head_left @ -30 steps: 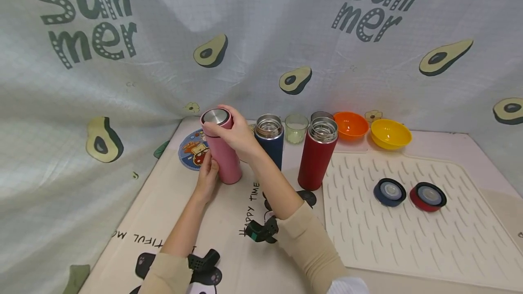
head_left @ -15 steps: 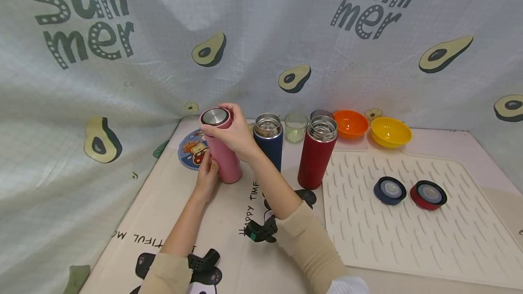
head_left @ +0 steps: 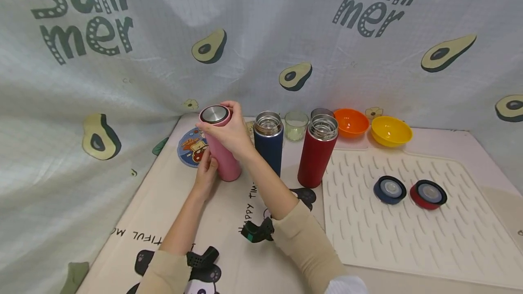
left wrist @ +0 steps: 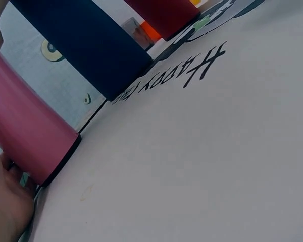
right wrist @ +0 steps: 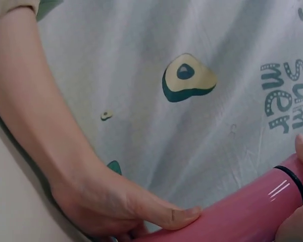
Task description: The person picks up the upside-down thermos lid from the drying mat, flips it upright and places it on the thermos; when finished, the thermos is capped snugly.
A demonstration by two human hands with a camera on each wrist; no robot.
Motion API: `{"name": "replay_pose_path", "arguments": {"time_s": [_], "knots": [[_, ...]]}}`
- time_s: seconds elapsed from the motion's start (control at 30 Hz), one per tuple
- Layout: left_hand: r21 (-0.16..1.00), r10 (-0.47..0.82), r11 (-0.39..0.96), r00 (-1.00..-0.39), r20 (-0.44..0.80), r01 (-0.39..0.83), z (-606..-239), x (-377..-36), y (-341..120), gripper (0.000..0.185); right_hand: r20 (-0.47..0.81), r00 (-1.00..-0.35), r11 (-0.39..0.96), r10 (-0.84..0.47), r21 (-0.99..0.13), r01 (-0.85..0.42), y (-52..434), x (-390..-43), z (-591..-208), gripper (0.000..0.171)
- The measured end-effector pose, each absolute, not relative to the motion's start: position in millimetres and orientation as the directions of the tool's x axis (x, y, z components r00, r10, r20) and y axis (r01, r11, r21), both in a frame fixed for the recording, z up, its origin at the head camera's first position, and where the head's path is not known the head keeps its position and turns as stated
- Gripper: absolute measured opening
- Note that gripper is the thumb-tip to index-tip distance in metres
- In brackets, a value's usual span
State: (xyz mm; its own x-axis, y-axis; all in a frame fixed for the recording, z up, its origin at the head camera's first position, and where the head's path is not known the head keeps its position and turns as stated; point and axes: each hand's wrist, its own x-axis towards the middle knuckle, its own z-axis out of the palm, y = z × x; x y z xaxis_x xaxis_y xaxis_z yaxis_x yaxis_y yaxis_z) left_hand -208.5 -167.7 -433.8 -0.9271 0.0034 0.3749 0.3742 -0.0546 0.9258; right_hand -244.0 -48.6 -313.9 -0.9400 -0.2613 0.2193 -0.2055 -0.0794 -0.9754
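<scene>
A pink thermos flask point(head_left: 226, 160) with a steel-topped lid point(head_left: 214, 114) stands at the left of the table. My left hand point(head_left: 206, 172) holds its lower body from the left side; in the left wrist view those fingers lie beside the flask's dark base ring. Up at the top, my right hand point(head_left: 234, 133) grips the lid, thumb on the near side and fingers round the far side. In the right wrist view a black band point(right wrist: 294, 182) shows between lid and body. Just right of the hands stand a navy thermos point(head_left: 269, 146) and a red thermos point(head_left: 318, 158), both lidless.
A navy lid point(head_left: 390, 190) and a red lid point(head_left: 428, 194) lie on a cream ridged mat point(head_left: 384, 239) at the right. Behind the flasks are a green-tinted glass point(head_left: 296, 126), an orange bowl point(head_left: 350, 123) and a yellow bowl point(head_left: 391, 131). A round blue coaster point(head_left: 187, 149) lies behind my left hand.
My right thumb has shifted slightly left along the lid, uncovering more of its top. The left hand and the flask stay in place; the view tilts a little.
</scene>
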Motion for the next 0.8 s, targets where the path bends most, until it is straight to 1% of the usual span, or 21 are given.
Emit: {"name": "replay_pose_path", "arguments": {"time_s": [0.1,0.2,0.27,0.37,0.43,0.5,0.57,0.63,0.73,0.8], "knots": [[0.929,0.005,-0.053,-0.931,0.366,0.365,-434,-209,-168,0.061,0.191,-0.942,-0.063,-0.275,-0.981,-0.181,-49,-244,-313,0.074],[0.935,-0.004,-0.052,-0.936,0.351,0.351,-440,-213,-171,0.061,0.191,-0.933,-0.082,-0.305,-0.981,-0.174,-47,-244,-312,0.068],[0.938,0.003,-0.069,-0.940,0.341,0.340,-445,-216,-173,0.061,0.215,-0.932,-0.086,-0.290,-0.976,-0.199,-47,-244,-312,0.067],[0.940,0.023,-0.103,-0.944,0.329,0.326,-453,-221,-175,0.062,0.233,-0.944,-0.040,-0.233,-0.972,-0.230,-48,-243,-311,0.069],[0.937,0.035,-0.121,-0.942,0.334,0.327,-455,-222,-175,0.062,0.220,-0.951,-0.004,-0.215,-0.974,-0.224,-49,-242,-311,0.072],[0.933,0.029,-0.118,-0.938,0.345,0.339,-456,-222,-175,0.065,0.200,-0.953,0.013,-0.226,-0.978,-0.209,-49,-242,-311,0.071],[0.930,0.019,-0.109,-0.935,0.354,0.350,-456,-222,-176,0.068,0.183,-0.949,-0.009,-0.257,-0.982,-0.187,-49,-244,-311,0.067],[0.932,0.013,-0.094,-0.935,0.354,0.351,-456,-222,-176,0.072,0.179,-0.941,-0.072,-0.287,-0.984,-0.165,-49,-246,-311,0.061],[0.938,0.026,-0.083,-0.940,0.340,0.337,-454,-222,-177,0.075,0.188,-0.938,-0.147,-0.291,-0.978,-0.151,-48,-247,-311,0.055],[0.942,0.037,-0.075,-0.943,0.331,0.328,-453,-222,-177,0.075,0.198,-0.941,-0.165,-0.275,-0.974,-0.157,-48,-247,-311,0.054]]}}
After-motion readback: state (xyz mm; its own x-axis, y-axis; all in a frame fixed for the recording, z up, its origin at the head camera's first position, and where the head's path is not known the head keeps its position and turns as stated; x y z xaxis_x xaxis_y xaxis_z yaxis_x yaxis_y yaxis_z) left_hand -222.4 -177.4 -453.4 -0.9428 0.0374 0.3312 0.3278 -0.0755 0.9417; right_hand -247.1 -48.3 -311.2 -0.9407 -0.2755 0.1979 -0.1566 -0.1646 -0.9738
